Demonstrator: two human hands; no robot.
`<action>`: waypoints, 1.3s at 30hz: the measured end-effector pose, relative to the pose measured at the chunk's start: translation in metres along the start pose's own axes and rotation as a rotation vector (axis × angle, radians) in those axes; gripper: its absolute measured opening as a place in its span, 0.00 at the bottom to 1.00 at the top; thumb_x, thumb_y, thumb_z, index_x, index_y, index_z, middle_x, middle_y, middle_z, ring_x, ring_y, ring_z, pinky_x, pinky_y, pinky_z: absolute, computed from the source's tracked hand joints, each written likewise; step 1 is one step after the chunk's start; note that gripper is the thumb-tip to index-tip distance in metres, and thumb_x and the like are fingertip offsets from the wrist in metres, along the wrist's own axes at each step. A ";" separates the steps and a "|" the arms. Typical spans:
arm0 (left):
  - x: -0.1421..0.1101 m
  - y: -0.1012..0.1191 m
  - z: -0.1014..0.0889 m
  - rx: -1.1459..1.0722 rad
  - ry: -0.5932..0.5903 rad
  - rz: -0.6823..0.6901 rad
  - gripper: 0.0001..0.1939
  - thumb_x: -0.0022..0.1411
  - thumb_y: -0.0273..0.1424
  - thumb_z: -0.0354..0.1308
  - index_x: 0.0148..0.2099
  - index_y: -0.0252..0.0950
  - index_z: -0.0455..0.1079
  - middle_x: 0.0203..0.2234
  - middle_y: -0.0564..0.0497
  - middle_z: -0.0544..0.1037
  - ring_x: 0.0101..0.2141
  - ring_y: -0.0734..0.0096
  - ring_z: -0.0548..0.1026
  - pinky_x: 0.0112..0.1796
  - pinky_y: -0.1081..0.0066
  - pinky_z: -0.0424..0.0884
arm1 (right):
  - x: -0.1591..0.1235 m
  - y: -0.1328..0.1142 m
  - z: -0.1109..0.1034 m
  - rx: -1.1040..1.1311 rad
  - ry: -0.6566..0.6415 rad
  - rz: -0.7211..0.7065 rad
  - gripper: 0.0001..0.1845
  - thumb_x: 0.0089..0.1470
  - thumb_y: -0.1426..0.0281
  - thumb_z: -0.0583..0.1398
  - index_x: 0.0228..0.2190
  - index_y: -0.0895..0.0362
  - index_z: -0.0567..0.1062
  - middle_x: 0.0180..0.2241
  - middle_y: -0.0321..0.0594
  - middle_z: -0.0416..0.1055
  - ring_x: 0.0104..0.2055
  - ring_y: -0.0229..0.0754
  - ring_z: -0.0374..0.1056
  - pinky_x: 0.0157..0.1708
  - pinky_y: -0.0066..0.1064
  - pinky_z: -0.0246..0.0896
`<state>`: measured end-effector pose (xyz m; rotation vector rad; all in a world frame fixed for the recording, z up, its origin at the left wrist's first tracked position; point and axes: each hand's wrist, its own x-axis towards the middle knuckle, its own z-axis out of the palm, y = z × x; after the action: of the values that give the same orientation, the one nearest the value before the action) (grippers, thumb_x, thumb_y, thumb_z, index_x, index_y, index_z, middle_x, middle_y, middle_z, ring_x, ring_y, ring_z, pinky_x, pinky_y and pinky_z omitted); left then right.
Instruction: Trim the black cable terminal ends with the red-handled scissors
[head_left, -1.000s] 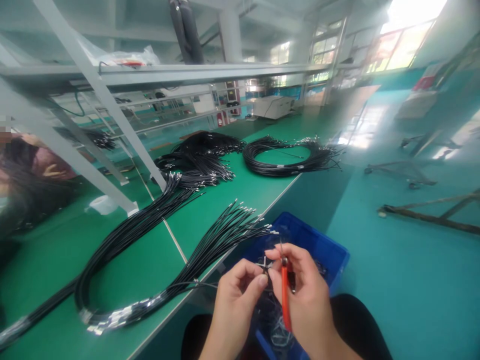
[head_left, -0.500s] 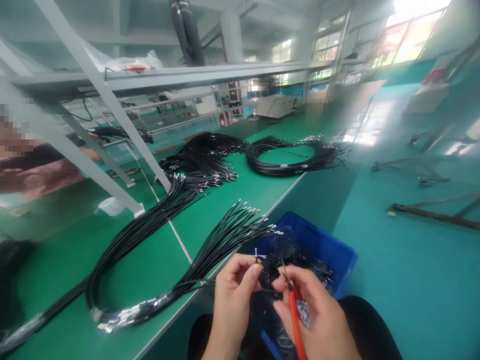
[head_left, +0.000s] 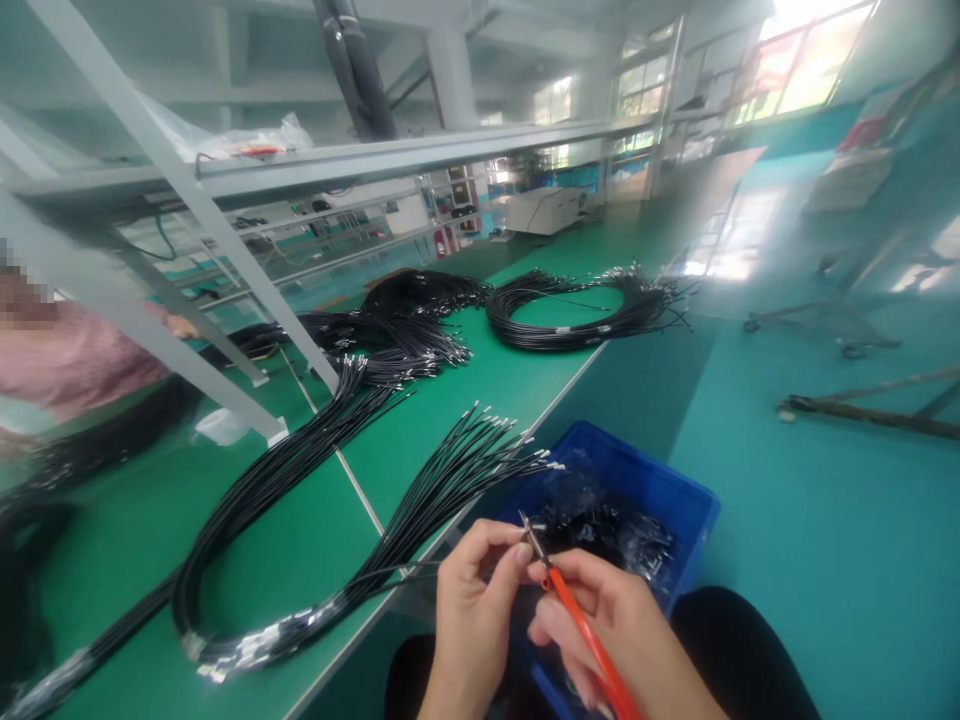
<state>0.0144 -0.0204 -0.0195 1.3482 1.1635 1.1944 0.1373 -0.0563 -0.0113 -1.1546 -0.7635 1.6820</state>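
Observation:
My right hand is closed around orange-handled pliers, whose metal tip points up and left. My left hand pinches a thin black wire end right at that tip. Both hands hover over a blue plastic bin on my lap, with small black parts in clear bags inside. A single thin black wire runs left from my left hand toward a bundle of black cables with metal terminals lying on the green workbench.
A second long cable bundle and coiled cable loops lie further along the bench. Slanted white frame struts and a shelf rise on the left. A person in pink works across the bench. The teal floor lies to the right.
My right hand has turned the pliers so the orange handle now slants down right and the tip meets my left fingers. The view shifted slightly; the person opposite moved.

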 end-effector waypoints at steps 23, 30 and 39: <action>0.004 -0.001 0.010 0.222 0.021 0.057 0.05 0.55 0.29 0.57 0.31 0.35 0.75 0.25 0.50 0.75 0.27 0.68 0.72 0.29 0.72 0.69 | 0.002 0.014 -0.023 0.048 -0.178 0.071 0.24 0.41 0.55 0.65 0.32 0.60 0.67 0.17 0.35 0.70 0.07 0.23 0.49 0.08 0.16 0.41; 0.004 -0.002 0.011 0.279 0.018 0.104 0.06 0.56 0.28 0.56 0.30 0.36 0.73 0.25 0.50 0.75 0.28 0.67 0.73 0.30 0.71 0.69 | 0.007 0.014 -0.024 0.103 -0.222 0.052 0.23 0.43 0.55 0.64 0.32 0.60 0.66 0.17 0.35 0.70 0.07 0.23 0.51 0.08 0.16 0.42; 0.011 -0.008 0.013 0.350 -0.001 0.142 0.06 0.55 0.25 0.55 0.31 0.37 0.73 0.27 0.51 0.75 0.29 0.67 0.73 0.30 0.72 0.67 | 0.003 0.022 -0.032 -0.116 -0.036 -0.009 0.11 0.40 0.69 0.66 0.27 0.59 0.69 0.17 0.32 0.68 0.16 0.31 0.60 0.17 0.21 0.52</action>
<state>0.0272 -0.0098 -0.0275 1.7170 1.3376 1.1228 0.1594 -0.0620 -0.0436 -1.2012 -0.8976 1.6726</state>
